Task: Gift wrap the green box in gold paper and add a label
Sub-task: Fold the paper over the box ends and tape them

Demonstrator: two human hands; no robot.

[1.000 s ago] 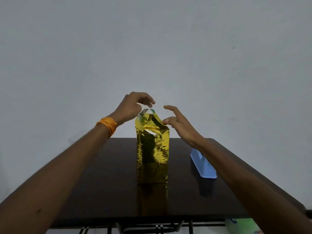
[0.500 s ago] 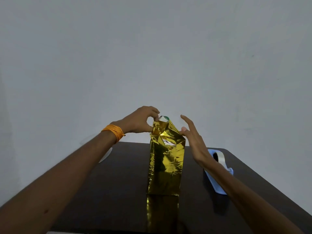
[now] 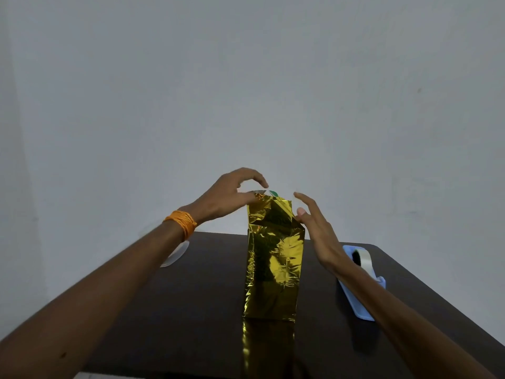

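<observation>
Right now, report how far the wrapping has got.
Done: gold paper covers the visible sides of the green box. In hand: its top is open, a green corner showing; the left hand pinches the top edge, the right hand presses the right fold. Left: close and tape the top, tape dispenser nearby, then a label; none shows.

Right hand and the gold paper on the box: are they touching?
Touching. The head view shows the thumb of the right hand resting against the upper right edge of the gold paper, fingers straight, with no gap between them.
</observation>
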